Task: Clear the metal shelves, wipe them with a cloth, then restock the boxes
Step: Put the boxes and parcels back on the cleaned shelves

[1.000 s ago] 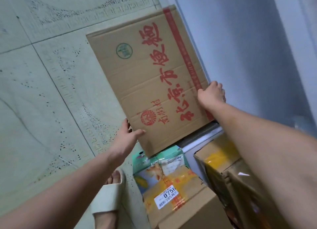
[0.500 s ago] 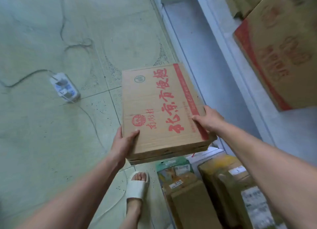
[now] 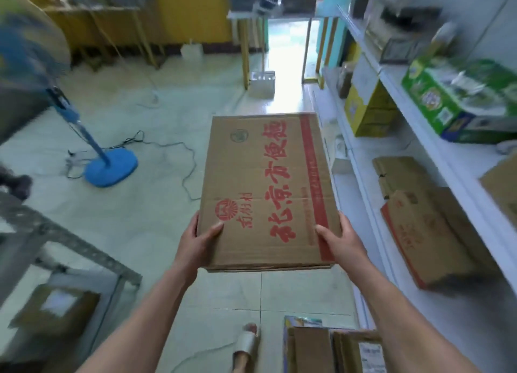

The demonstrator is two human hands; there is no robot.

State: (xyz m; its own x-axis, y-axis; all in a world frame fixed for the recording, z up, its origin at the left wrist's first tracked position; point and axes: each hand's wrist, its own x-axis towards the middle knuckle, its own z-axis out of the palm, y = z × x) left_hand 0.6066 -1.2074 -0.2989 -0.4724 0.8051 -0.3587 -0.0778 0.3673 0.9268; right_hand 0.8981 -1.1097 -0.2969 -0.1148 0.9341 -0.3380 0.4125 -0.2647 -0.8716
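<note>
The flat cardboard box (image 3: 265, 188), raised since a moment ago, sits level; left hand (image 3: 195, 242) and right hand (image 3: 342, 241) clasp its near corners. Shelves (image 3: 436, 136) at three o'clock hold cartons (image 3: 425, 232).

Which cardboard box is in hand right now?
The flat red-lettered box, gripped by left hand and right hand; the others sit on shelves or floor.

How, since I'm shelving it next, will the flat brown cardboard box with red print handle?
Probably light: left hand and right hand hold the flat brown cardboard box out by its near corners. Likely stiff: no visible sag.
</note>
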